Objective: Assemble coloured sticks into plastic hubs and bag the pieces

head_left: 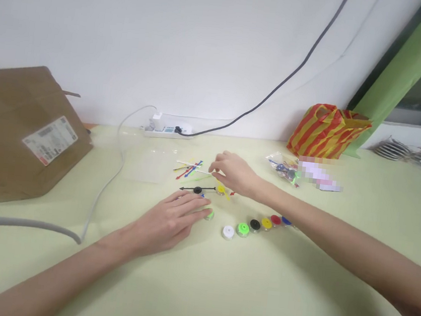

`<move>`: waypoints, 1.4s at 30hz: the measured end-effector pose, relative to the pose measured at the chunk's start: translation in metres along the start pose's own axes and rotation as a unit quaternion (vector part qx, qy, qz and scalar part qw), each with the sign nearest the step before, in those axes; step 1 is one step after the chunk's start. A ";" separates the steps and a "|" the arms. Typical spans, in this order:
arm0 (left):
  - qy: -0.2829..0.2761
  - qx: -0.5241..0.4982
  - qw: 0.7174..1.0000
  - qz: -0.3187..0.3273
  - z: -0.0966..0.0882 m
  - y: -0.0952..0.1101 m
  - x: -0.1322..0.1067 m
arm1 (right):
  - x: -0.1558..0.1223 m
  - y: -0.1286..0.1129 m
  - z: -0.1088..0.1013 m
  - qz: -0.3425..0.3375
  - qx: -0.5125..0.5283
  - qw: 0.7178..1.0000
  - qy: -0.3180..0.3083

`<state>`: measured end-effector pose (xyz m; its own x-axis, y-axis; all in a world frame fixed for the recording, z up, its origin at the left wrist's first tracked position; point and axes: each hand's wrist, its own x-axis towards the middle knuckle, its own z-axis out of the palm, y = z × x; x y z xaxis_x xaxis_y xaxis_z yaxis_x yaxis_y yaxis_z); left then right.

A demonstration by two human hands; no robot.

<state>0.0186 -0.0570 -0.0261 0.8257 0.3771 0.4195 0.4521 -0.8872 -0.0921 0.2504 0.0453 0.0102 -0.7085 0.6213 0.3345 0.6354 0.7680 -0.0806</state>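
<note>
My left hand (167, 221) lies palm down on the pale green table (242, 278), its fingertips at a small round capsule with a green top (209, 215). My right hand (235, 173) hovers with curled fingers just above a loose pile of thin coloured plastic sticks (188, 170), holding nothing I can see. Between my hands, a black arrow-shaped stick (197, 189) lies across a black-topped disc. A yellow-topped disc (221, 189) sits beside its tip. To the right, several round discs (255, 225) in white, green, black, yellow, red and blue form a row.
A clear plastic bag of small parts (283, 167) and a blurred card (319, 173) lie at the back. Behind them stands a red-and-yellow striped bag (327, 132). A cardboard parcel (19, 131), a power strip (168, 129) and grey cables occupy the back left.
</note>
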 end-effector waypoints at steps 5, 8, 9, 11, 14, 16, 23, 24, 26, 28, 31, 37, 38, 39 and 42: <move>-0.033 0.014 0.999 0.003 -0.002 0.001 -0.001 | 0.059 0.007 0.027 -0.044 0.092 0.987 -0.128; -0.037 0.018 0.999 0.000 -0.002 0.002 -0.002 | 0.070 -0.001 0.038 -0.067 0.076 0.986 -0.134; -0.033 0.021 0.999 -0.002 -0.001 0.002 -0.002 | 0.071 -0.003 0.039 -0.066 0.057 0.989 -0.122; -0.014 0.029 0.999 -0.014 -0.001 0.002 -0.004 | 0.070 -0.008 0.036 -0.067 0.038 0.993 -0.093; 0.049 0.051 0.995 -0.073 -0.001 -0.004 -0.007 | 0.060 -0.016 0.019 -0.046 0.074 0.996 -0.025; 0.096 0.066 0.984 -0.132 -0.002 -0.009 -0.009 | 0.045 -0.025 0.005 -0.021 0.116 0.993 0.023; 0.127 -0.115 0.949 -0.264 -0.003 -0.012 0.003 | -0.032 -0.060 -0.019 0.000 0.181 0.982 0.050; 0.127 -0.156 0.939 -0.277 -0.003 -0.009 0.008 | -0.040 -0.063 -0.019 0.006 0.208 0.977 0.044; 0.106 -0.236 0.925 -0.279 -0.001 -0.003 0.019 | -0.052 -0.065 -0.016 0.017 0.277 0.960 0.038; 0.076 -0.298 0.914 -0.265 -0.001 0.003 0.027 | -0.059 -0.064 -0.013 0.037 0.356 0.933 0.045; 0.085 -0.352 0.890 -0.276 -0.003 0.012 0.031 | -0.067 -0.064 -0.010 0.099 0.464 0.878 0.062; 0.109 -0.362 0.889 -0.257 -0.006 0.019 0.026 | -0.077 -0.069 -0.008 0.133 0.511 0.844 0.099; 0.118 -0.347 0.894 -0.258 -0.005 0.017 0.025 | -0.078 -0.069 -0.005 0.123 0.488 0.857 0.109; 0.125 -0.333 0.898 -0.260 -0.005 0.015 0.024 | -0.079 -0.067 -0.003 0.109 0.455 0.875 0.123; 0.131 -0.302 0.905 -0.268 -0.005 0.006 0.019 | -0.082 -0.060 0.008 0.078 0.344 0.922 0.161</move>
<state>0.0356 -0.0566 -0.0139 0.3978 0.7912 0.4644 0.4315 -0.6081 0.6664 0.2680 -0.0499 -0.0195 -0.4270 0.7398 0.5199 0.2998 0.6583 -0.6905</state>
